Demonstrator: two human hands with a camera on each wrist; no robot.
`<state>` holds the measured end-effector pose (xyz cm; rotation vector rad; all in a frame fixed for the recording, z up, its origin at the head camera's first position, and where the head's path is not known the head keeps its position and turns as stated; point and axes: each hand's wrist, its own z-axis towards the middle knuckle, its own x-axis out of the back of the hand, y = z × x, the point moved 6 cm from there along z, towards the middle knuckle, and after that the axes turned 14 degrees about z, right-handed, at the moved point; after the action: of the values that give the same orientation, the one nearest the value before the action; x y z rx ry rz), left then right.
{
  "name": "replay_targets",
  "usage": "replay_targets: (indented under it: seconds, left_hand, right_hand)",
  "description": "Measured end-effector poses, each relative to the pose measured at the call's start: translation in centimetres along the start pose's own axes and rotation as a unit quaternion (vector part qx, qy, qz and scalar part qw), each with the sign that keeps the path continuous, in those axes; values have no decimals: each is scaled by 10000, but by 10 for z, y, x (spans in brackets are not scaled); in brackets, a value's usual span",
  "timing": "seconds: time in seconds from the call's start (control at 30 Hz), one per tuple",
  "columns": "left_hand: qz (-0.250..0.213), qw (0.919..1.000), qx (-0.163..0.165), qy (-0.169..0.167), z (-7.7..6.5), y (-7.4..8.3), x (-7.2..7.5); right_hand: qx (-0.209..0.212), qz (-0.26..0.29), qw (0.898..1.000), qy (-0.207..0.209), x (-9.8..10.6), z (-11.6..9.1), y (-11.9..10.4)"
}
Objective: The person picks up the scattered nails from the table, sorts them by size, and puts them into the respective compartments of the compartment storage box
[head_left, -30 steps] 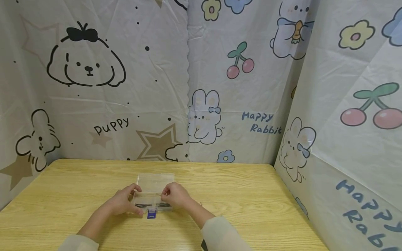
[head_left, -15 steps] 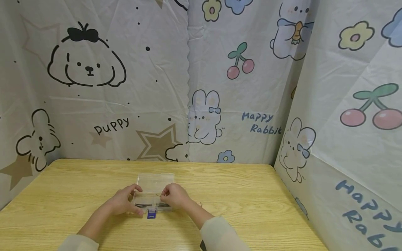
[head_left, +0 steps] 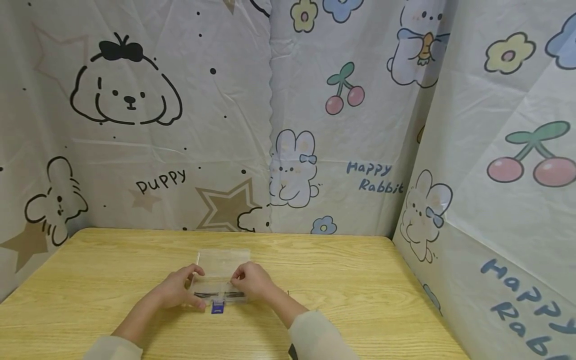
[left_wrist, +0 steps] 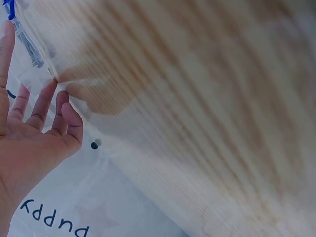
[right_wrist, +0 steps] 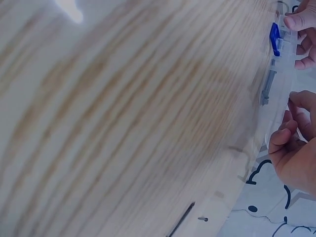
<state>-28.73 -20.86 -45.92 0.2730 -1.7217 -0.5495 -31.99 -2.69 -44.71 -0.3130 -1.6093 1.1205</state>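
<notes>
A clear plastic box (head_left: 211, 286) stands on the table with its see-through lid (head_left: 223, 262) raised at the back. A blue latch (head_left: 218, 306) hangs at its front. Long dark screws or nails (right_wrist: 268, 88) lie in the front compartments. My left hand (head_left: 177, 289) grips the box's left end, thumb at the front corner and fingers around the side and back. Over the right half of the box, my right hand (head_left: 253, 281) pinches a small, thin piece between thumb and forefinger; the fingertips hide most of it, so its kind is unclear.
A thin dark rod (right_wrist: 181, 219) and a small screw-like piece (right_wrist: 203, 218) lie on the wooden table (head_left: 360, 300) to the right of the box. Part of a dark object (head_left: 292, 351) shows beside the right sleeve. Printed cloth (head_left: 225, 125) hangs behind the table and along the sides.
The thin piece stuck out left of my right fingertips half a second ago; now it barely shows. Both hands stay nearly in place, and the box has not moved noticeably.
</notes>
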Motion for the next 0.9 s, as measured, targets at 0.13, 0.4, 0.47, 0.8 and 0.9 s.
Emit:
replay_targets:
  seconds: [0.13, 0.4, 0.47, 0.8, 0.9]
  left_hand:
    - [-8, 10000, 19, -19, 0, 1, 0]
    - [-12, 10000, -67, -47, 0, 1, 0]
    - [-27, 10000, -71, -54, 0, 1, 0]
    - [39, 10000, -57, -9, -1, 1, 1]
    - [30, 10000, -43, -16, -1, 1, 1]
  right_hand:
    - [26, -64, 10000, 27, 4, 0, 2]
    - [191, -361, 9991, 88, 20, -5, 3]
    - [179, -410, 9989, 100, 24, -8, 3]
    - [163, -512, 9986, 0, 40, -24, 17]
    - [169, -542, 9984, -21, 45, -29, 24]
